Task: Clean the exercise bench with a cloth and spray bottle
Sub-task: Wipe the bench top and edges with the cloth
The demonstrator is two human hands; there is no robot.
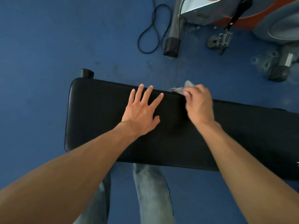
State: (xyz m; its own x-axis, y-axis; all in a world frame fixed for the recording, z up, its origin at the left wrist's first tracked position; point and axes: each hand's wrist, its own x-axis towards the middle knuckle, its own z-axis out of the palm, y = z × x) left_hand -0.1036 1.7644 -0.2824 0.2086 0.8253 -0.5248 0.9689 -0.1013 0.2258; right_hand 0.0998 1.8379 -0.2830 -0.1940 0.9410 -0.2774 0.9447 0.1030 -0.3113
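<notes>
Plainly, we stand over the exercise bench (100,113), which runs across the view from left to right. Its pad is black, smooth and faintly shiny, with rounded corners and a thin piped seam along the edge. A dull, slightly darker patch shows on the surface between our two forearms. At the far left corner a black rubber foot cap (87,73) pokes out from under the pad.

Our left hand (142,110) lies flat on the pad, fingers straight and spread, the fingertips reaching the far edge. Our right hand (199,104) sits at the same far edge, just to the right, with its fingers curled round a grey cloth (178,90). The cloth is crumpled and a frayed corner sticks out past the knuckles and over the edge of the pad. The two hands are near each other but not touching.

Below the near edge we see our legs in faded blue jeans (150,191) on the blue floor (40,62), which is scuffed. Beyond the bench a black cable (146,32) lies looped on the floor, next to a grey machine leg with a black end cap (172,46), and a metal pedal (224,38) hangs on a black crank
</notes>
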